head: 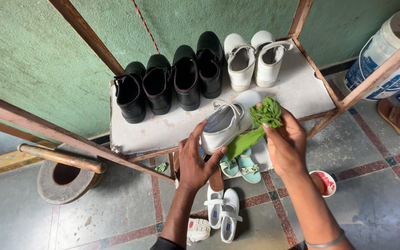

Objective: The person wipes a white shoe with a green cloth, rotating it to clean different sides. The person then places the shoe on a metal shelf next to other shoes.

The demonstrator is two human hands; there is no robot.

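Observation:
My left hand (195, 159) grips a white strap shoe (228, 121) by its heel, holding it just above the front of a white shelf (163, 132). My right hand (285, 141) is closed on a crumpled green cloth (265, 113), which is pressed against the shoe's toe, with a tail of cloth hanging down. On the shelf behind stand two pairs of black shoes (170, 81) and one pair of white shoes (253, 58).
A metal frame (47, 127) borders the shelf. On the floor below lie teal sandals (239, 166), small white shoes (223, 213) and a brown sandal. A stone mortar with a wooden pestle (63, 173) stands left. A white bucket (392, 51) and a slipper sit at right.

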